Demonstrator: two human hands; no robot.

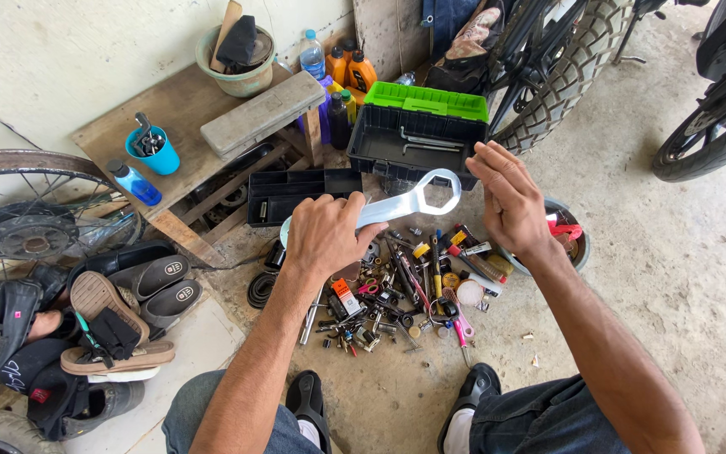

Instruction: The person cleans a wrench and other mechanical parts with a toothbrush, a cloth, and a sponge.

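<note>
My left hand (323, 235) grips the handle of a large flat silver ring wrench (413, 198), held up with its ring end pointing right. My right hand (506, 197) is raised beside the ring end, fingers spread, holding nothing. Below both hands a pile of small tools (405, 290) lies on the concrete floor: screwdrivers, sockets, bits and pliers. Behind the wrench stands an open black toolbox (380, 143) with a green lid (430, 101).
A black tray (291, 193) lies left of the toolbox. A wooden bench (178, 105) holds a blue cup, a grey case and a bucket. Sandals (119, 311) and a spoked wheel (35, 219) are at left. Motorcycle tyres (565, 67) stand at back right.
</note>
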